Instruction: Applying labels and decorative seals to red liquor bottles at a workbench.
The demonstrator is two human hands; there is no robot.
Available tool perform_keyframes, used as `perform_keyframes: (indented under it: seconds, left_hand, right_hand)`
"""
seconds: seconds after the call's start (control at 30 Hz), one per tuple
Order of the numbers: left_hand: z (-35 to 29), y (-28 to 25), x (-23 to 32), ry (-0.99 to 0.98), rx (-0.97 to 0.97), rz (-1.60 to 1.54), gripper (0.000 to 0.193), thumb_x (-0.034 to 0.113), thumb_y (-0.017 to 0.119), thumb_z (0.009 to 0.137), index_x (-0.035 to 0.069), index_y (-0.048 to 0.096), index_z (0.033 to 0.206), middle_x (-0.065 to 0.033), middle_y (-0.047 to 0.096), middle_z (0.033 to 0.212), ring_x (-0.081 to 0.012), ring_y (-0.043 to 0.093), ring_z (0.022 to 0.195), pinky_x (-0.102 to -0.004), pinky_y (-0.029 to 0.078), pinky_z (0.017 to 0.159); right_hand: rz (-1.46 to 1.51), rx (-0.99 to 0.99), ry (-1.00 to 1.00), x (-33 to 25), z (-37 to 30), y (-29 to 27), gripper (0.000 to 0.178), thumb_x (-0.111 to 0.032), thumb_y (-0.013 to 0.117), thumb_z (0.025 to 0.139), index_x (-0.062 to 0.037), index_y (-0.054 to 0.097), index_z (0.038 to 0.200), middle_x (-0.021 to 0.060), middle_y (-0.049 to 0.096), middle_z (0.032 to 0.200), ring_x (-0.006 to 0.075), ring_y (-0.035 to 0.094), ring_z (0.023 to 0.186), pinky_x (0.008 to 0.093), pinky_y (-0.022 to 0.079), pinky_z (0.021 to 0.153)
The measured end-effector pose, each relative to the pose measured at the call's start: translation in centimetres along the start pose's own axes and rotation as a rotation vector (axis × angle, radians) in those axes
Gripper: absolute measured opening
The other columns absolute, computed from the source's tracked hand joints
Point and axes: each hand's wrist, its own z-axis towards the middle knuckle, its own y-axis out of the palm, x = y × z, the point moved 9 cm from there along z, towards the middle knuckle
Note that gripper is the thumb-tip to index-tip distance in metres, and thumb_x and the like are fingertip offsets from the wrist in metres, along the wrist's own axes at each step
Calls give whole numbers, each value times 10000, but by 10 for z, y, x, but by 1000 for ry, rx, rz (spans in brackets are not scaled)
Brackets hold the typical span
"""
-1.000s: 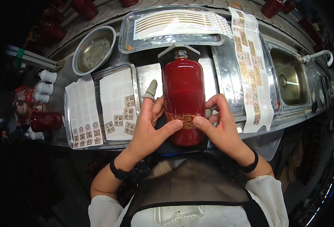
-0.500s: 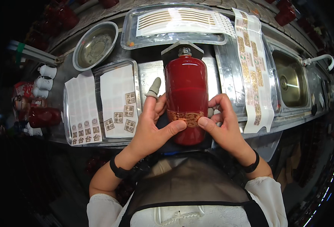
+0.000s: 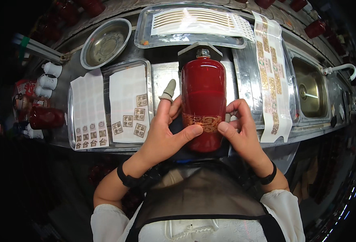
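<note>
A glossy red bottle (image 3: 203, 89) with a bare glass neck lies in front of me, neck pointing away. Around its lower part runs a gold patterned decal band (image 3: 208, 122). My left hand (image 3: 166, 127) holds the bottle's left side, thumb pressed on the left part of the band; a pale finger cot (image 3: 169, 88) covers its raised index finger. From the right, my right hand (image 3: 241, 127) grips the other side with curled fingers, its thumb on the band's right end. The fingertips behind the bottle are partly hidden.
Decal sheets lie on a left tray (image 3: 149, 80), a back tray (image 3: 139, 34) and a right tray (image 3: 242, 72). A metal bowl (image 3: 128, 30) stands back left. White cups (image 3: 47, 82) and another red bottle (image 3: 45, 117) are far left; a sink (image 3: 311, 107) is right.
In the picture, the bottle and surroundings sit slightly further right, with the bottle a little higher. Both thumbs remain on the decal band.
</note>
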Motion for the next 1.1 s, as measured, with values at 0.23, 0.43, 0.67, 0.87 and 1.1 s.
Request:
perform_keyframes:
  seconds: [0.23,0.43,0.67,0.87,1.1]
  left_hand:
    - [-12,-3,1,9,-144,344,1473,302,992,623,8,-59,1612,-233,300,1619,-322,286,1528,-441,250,1228]
    - [-11,4,-6,78,-28,477,1384,366,927,647,-36,-5,1588,-275,427,1547,-419,279,1504,-584,2,1228]
    - [-30,15,49,332,43,906,1162,296,904,651,-60,266,1555,-259,322,1607,-385,260,1530,-640,1,1218]
    - [-35,16,48,443,62,901,1147,286,913,652,-55,287,1551,-234,374,1588,-391,306,1508,-623,48,1228]
    - [-37,15,48,471,105,915,1121,249,913,644,-63,317,1541,-214,396,1580,-408,366,1465,-562,138,1237]
  right_hand:
    - [-16,1,43,3,0,0,497,-305,810,878,-50,471,1137,20,493,1033,-2,394,670,161,349,565]
    - [-5,10,-34,0,0,0,473,-280,789,903,-40,473,1159,20,526,1032,-10,421,647,161,362,568]
    - [226,232,169,18,5,-71,183,-216,626,958,-38,639,1000,5,609,888,42,571,761,191,445,680]
    - [173,253,-47,-45,-6,-30,256,-41,709,867,-25,596,1096,30,632,953,80,613,842,248,507,761]
    - [-443,194,-423,-85,-12,18,215,-75,734,874,-1,594,1019,102,630,900,186,635,782,313,504,704]
